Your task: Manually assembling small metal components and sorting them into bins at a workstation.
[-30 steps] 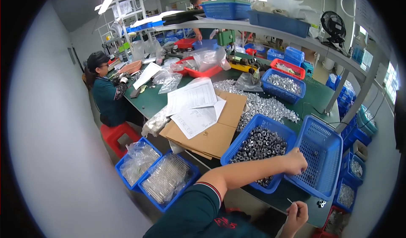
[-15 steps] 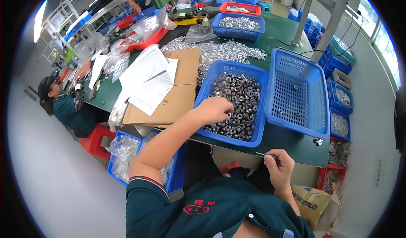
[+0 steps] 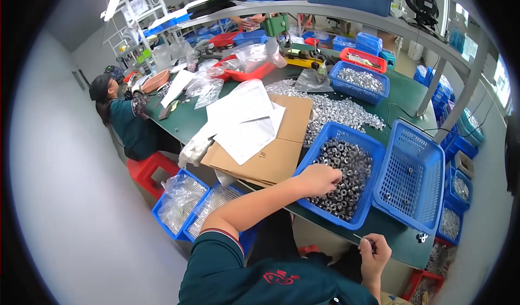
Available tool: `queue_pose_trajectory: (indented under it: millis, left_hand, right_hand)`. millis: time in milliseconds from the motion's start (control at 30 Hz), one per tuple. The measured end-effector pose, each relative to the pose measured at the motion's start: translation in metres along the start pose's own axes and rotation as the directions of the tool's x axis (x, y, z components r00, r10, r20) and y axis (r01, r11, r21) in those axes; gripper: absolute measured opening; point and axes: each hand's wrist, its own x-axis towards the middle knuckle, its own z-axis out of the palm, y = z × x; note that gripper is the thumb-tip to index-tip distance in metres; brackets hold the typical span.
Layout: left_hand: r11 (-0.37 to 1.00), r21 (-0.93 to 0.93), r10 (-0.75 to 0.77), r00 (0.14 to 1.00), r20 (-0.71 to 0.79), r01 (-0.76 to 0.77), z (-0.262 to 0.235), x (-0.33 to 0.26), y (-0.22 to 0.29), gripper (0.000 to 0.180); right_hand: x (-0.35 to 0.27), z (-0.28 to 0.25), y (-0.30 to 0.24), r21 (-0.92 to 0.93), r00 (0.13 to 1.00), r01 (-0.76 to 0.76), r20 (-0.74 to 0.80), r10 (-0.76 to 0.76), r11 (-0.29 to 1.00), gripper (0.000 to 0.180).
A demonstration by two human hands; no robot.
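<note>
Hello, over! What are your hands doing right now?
Left hand down in the blue basket of dark metal nuts. Right hand pinching a thin pin. Nothing in the way.

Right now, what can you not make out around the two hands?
Head view:
- Left hand in the blue basket of dark metal parts: its back hides any grasp.
- Right hand: pinches a thin pin, too small to identify.
- Near-empty basket: few contents, too small.
</note>
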Motion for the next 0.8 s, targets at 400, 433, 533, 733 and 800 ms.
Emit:
queue_pose_trajectory:
  millis: [400,433,533,733,800]
  left_hand:
    - [0.339,-0.912,-0.097,0.955,-0.279,-0.232,0.021,-0.064,0.03,0.028]
    - [0.34,-0.913,-0.102,0.956,-0.275,-0.226,0.026,-0.066,0.031,0.029]
    - [0.274,-0.925,-0.089,0.951,-0.297,-0.264,0.036,-0.069,0.032,0.028]
    - [0.124,-0.955,-0.059,0.959,-0.277,-0.268,0.048,-0.073,0.028,0.026]
    - [0.153,-0.95,-0.06,0.957,-0.283,-0.271,0.05,-0.074,0.027,0.026]
  right_hand:
    - [0.062,0.03,-0.042,-0.135,0.892,0.452,0.056,-0.449,0.882,0.021]
    - [0.062,0.032,-0.043,-0.13,0.885,0.465,0.063,-0.46,0.876,0.021]
    - [0.06,0.036,-0.042,-0.165,0.88,0.475,0.069,-0.47,0.864,0.021]
    - [0.054,0.039,-0.039,-0.191,0.886,0.463,0.065,-0.46,0.865,0.021]
    - [0.054,0.04,-0.037,-0.175,0.887,0.461,0.084,-0.453,0.87,0.021]
